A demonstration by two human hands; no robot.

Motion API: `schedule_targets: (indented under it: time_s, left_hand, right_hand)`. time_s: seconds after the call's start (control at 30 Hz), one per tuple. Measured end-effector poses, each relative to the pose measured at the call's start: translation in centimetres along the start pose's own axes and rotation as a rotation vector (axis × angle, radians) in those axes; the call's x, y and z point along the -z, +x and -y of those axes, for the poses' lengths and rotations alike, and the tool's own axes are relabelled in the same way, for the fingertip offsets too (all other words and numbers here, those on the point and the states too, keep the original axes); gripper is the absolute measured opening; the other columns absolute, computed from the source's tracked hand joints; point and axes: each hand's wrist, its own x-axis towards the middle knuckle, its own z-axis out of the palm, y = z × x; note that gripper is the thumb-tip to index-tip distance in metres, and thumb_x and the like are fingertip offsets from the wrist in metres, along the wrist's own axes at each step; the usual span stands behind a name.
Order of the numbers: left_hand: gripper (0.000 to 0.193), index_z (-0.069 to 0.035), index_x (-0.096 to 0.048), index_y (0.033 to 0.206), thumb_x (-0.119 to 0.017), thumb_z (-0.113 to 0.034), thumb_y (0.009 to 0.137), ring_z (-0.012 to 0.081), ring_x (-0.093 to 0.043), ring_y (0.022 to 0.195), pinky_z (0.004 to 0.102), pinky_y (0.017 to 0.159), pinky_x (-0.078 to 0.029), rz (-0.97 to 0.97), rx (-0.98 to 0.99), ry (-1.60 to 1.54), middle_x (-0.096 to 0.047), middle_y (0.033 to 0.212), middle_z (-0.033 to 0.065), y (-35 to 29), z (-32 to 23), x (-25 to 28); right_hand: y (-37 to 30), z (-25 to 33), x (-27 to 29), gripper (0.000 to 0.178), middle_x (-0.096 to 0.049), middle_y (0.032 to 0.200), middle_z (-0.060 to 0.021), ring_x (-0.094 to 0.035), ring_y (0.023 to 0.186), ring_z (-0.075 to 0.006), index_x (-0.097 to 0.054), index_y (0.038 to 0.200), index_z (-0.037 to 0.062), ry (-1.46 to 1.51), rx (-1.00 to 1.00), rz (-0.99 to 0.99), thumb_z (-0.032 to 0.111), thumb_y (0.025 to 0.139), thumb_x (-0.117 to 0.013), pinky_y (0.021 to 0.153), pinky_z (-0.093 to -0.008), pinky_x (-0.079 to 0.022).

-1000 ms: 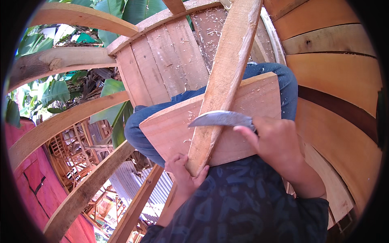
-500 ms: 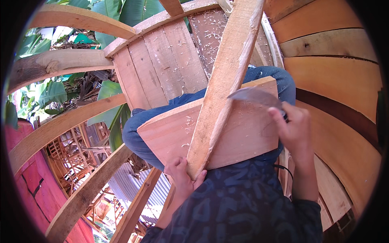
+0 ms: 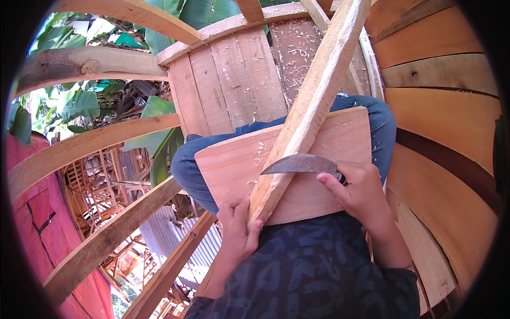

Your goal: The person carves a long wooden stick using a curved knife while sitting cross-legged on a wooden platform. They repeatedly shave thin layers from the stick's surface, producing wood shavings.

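A long wooden beam point(image 3: 313, 101) slants across my lap, its edge pale where wood has been shaved off. My left hand point(image 3: 237, 226) is closed around its near end. In my right hand point(image 3: 361, 189) is a curved knife point(image 3: 297, 164), gripped by its handle, which my fingers mostly hide. The blade points left and lies across the beam, a little above my left hand. Under the beam a flat wooden board point(image 3: 340, 143) rests on my legs, with a few shavings on it.
Wood shavings point(image 3: 300, 50) litter the plank floor point(image 3: 228, 80) ahead. Curved orange planks point(image 3: 441, 117) rise as a wall at my right. Wooden slats point(image 3: 111, 234) with gaps run along my left, and corrugated metal sheets point(image 3: 164, 234) show below them. Banana leaves point(image 3: 207, 16) hang beyond.
The knife has come down and left, from the board's right side onto the beam near my left hand. The beam has turned slightly in my left hand's hold. The whole view has shifted.
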Motion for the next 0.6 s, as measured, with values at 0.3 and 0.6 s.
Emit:
schedule_targets:
  time_s: [0.3,0.6]
  left_hand:
    - [0.026,0.001,-0.06,0.109,-0.049,-0.017,0.093,0.0326,-0.049,0.097,0.0408,0.089,-0.034,-0.139,-0.079,-0.083,-0.051,0.107,0.0183,0.2,1.3,-0.1]
    - [0.044,-0.002,-0.056,0.105,-0.074,-0.029,0.075,0.0316,-0.049,0.091,0.0414,0.082,-0.033,-0.112,-0.161,0.026,-0.053,0.096,0.0151,0.8,0.9,0.1]
  right_hand:
    - [-1.3,1.5,-2.4,0.054,-0.057,0.054,-0.0166,-0.06,0.05,-0.0349,-0.061,0.061,0.0034,-0.161,0.037,0.069,0.053,0.083,-0.067,0.047,-0.0421,-0.046]
    - [-1.4,2.4,-2.2,0.053,-0.057,0.055,-0.0183,-0.06,0.051,-0.0361,-0.061,0.062,0.0023,-0.209,0.007,0.071,0.051,0.081,-0.069,0.047,-0.0422,-0.046]
